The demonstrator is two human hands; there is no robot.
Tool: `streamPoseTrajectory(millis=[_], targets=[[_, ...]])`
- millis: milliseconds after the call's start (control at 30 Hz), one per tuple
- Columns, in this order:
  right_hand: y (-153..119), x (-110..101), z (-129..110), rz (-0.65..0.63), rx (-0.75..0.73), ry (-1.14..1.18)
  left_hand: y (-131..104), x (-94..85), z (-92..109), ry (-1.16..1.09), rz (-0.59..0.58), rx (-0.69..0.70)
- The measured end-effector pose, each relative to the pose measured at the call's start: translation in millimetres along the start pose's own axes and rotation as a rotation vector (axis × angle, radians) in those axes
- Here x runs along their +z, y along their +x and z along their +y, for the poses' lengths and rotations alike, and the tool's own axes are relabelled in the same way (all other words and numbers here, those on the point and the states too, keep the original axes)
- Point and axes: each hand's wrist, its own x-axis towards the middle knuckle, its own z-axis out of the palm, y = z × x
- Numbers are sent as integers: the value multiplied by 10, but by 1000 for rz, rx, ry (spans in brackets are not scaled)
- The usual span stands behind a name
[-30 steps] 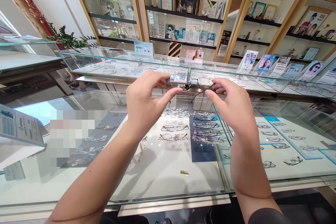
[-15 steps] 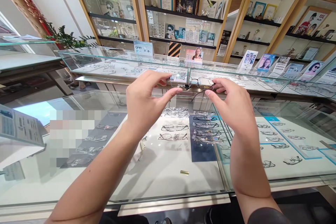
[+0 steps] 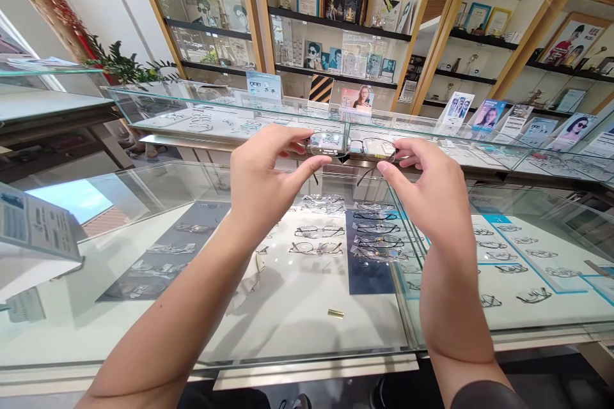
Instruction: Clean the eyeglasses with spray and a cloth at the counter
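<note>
Glasses (image 3: 354, 142) held up level before you, over the glass counter (image 3: 297, 332)

You have one end of the frame in each hand, so the pair spans the gap between them, well above the counter top. Your left hand (image 3: 268, 172) pinches the left end, index finger above and thumb reaching in beneath the lens. Your right hand (image 3: 429, 185) pinches the other end the same way, thumb low and fingers curled behind. Exactly where your fingertips meet the thin frame is hard to make out at this size. Yellow lettering shows on the lens by your right hand, pale print on the one by your left, and the tips of the legs poke out below.

Under your hands, more pairs lie in rows inside the counter: some on the white base, others on a dark blue mat (image 3: 369, 281) and a grey mat (image 3: 196, 220) to your left. A small gold bar (image 3: 336, 313) sits nearer you, and a crumpled pale cloth (image 3: 252, 275) shows just beside your left forearm. A folded card (image 3: 38, 223) stands at far left. Beyond your hands runs a second glass case (image 3: 215, 97) with upright signs (image 3: 453, 112), then a leafy plant (image 3: 125, 67) and wooden shelves (image 3: 334, 20).
</note>
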Motion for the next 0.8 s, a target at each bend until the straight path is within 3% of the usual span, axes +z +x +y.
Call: streamPoseTrajectory(millis=[500,800], targets=[[-6,-3,-12,9,-3,-2,2,-8,-12,14,-9,-8],[-9,-13,-52,14,-62,21,56,-23,-109,-118,-30,-93]])
